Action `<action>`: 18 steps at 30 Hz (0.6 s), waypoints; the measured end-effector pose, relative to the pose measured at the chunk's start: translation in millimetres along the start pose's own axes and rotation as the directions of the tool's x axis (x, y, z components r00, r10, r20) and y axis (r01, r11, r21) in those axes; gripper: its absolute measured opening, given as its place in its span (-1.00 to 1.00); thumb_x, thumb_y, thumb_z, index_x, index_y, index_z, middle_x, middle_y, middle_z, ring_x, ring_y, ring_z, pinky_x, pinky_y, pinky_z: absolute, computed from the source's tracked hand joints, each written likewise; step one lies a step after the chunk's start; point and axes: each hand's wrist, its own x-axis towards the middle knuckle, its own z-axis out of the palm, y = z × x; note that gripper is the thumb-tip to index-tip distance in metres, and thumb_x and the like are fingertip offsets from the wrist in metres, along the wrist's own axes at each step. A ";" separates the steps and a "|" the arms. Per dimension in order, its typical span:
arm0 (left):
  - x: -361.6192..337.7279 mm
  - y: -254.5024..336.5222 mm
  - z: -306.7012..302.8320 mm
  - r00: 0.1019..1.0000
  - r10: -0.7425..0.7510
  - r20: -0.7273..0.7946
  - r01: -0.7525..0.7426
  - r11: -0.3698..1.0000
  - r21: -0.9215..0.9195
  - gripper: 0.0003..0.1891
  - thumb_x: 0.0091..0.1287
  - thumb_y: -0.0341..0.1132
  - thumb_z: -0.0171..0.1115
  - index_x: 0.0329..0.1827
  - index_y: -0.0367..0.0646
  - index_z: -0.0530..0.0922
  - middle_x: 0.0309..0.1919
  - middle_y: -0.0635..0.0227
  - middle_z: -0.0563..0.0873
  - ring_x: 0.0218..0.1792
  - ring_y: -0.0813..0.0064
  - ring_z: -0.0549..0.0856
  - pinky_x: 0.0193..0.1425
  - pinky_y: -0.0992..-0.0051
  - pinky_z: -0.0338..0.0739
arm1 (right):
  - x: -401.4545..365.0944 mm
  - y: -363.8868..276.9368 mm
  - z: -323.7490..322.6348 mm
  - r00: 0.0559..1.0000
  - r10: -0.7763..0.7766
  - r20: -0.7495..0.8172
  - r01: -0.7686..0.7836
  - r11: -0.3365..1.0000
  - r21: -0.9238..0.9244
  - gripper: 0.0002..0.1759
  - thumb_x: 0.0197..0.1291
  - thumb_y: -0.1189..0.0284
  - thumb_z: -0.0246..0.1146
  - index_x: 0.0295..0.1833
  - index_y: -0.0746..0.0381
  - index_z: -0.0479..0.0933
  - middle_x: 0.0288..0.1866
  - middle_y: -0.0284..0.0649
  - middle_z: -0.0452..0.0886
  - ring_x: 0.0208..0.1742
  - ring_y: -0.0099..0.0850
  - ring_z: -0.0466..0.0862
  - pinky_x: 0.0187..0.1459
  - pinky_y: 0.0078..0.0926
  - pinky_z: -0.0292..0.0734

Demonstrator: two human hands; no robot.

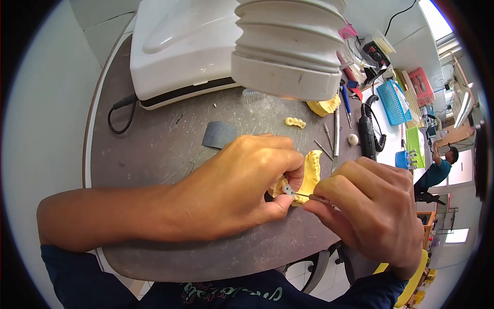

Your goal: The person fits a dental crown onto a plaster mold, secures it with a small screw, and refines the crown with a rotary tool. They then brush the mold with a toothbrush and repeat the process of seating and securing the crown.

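Our left hand [236, 185] clamps the yellow dental cast [312, 172], our right hand [375, 206] pinches a thin instrument [301, 194] against it; we seem mid-trim.

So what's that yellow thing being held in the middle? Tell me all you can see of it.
It is a pale yellow dental cast, plaster by its look: a curved arch of teeth on a chunky base. The left hand grips it over the grey worktable and hides part of it. A thin metal tool, pinched in the right hand, crosses its near edge.
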 end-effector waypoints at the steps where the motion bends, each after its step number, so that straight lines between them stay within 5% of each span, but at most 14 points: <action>1: 0.0 -0.2 0.4 1.000 0.001 -0.001 -0.001 1.000 -0.001 -0.79 0.12 -0.49 0.45 -0.21 -0.28 0.61 -0.29 0.18 0.66 -0.24 0.15 0.68 -0.16 0.28 0.57 | 0.3 1.9 2.6 1.000 -0.002 0.001 0.002 1.000 0.000 -0.70 0.02 0.32 0.62 -0.26 0.22 0.67 -0.33 -0.27 0.65 -0.41 -0.34 0.68 -0.43 -0.41 0.52; 7: -0.4 -2.2 2.2 1.000 0.019 -0.022 -0.019 1.000 -0.020 -0.79 0.12 -0.50 0.45 -0.22 -0.28 0.61 -0.30 0.18 0.65 -0.27 0.17 0.67 -0.18 0.28 0.56 | 2.0 -0.7 8.3 0.988 -0.076 -0.137 0.080 0.996 0.028 -0.72 0.01 0.34 0.62 -0.31 0.19 0.64 -0.44 -0.31 0.61 -0.45 -0.34 0.65 -0.44 -0.43 0.50; 10: -0.6 -2.4 1.8 0.999 0.025 -0.022 -0.025 1.000 -0.010 -0.79 0.12 -0.50 0.45 -0.22 -0.28 0.60 -0.30 0.18 0.64 -0.27 0.17 0.67 -0.19 0.29 0.55 | 2.3 -4.2 0.2 0.985 0.067 -0.156 -0.054 0.995 0.081 -0.72 0.00 0.36 0.62 -0.30 0.20 0.64 -0.43 -0.30 0.62 -0.48 -0.35 0.64 -0.45 -0.44 0.49; 13: -0.6 -0.8 0.9 1.000 0.004 -0.005 -0.004 1.000 -0.008 -0.79 0.12 -0.50 0.44 -0.22 -0.28 0.61 -0.30 0.18 0.64 -0.27 0.17 0.67 -0.20 0.29 0.55 | 0.7 -1.6 -7.9 0.998 0.038 0.052 -0.038 0.999 -0.007 -0.72 -0.01 0.37 0.63 -0.31 0.20 0.64 -0.44 -0.30 0.61 -0.51 -0.35 0.63 -0.45 -0.45 0.48; 18: -0.3 -2.0 1.4 1.000 0.014 -0.005 -0.014 1.000 -0.007 -0.80 0.13 -0.50 0.44 -0.22 -0.29 0.61 -0.29 0.18 0.64 -0.26 0.18 0.67 -0.19 0.29 0.55 | -2.3 2.9 0.7 0.990 -0.092 -0.106 0.096 0.995 0.027 -0.77 0.01 0.47 0.59 -0.26 0.22 0.67 -0.39 -0.27 0.66 -0.44 -0.34 0.69 -0.42 -0.44 0.55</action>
